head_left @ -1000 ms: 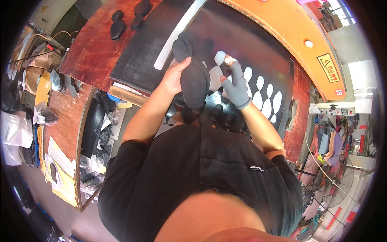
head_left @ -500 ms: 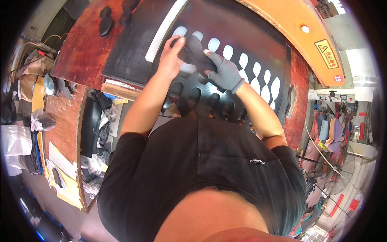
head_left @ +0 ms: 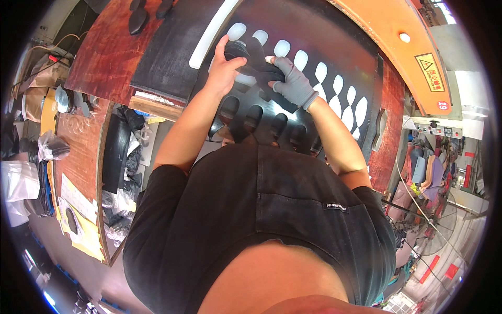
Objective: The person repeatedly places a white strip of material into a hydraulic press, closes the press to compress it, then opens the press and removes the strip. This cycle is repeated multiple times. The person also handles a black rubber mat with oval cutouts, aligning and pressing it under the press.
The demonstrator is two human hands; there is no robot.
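Above a dark metal mold (head_left: 272, 110) with rows of sole-shaped hollows, I hold several black insoles (head_left: 239, 51) bunched together. My bare left hand (head_left: 224, 69) is closed on their left end, thumb on the near side and fingers at the far edge. A grey glove with bare fingertips covers my right hand (head_left: 297, 86), which is closed round the right end of the bundle. Another black insole (head_left: 256, 49) stands up between my two hands. Pale insole shapes (head_left: 300, 60) line the far part of the mold, some partly hidden behind my hands.
An orange machine beam (head_left: 387, 31) arches over the far right. More dark insoles (head_left: 138, 21) lie on the reddish board at the far left. A single sole-shaped piece (head_left: 380, 128) rests right of the mold. At left stands a wooden table (head_left: 83, 157) with papers and plastic bags.
The insoles in my hands have shifted, and the bundle's left end now fans out beside my left fingers. The camera view has moved slightly.
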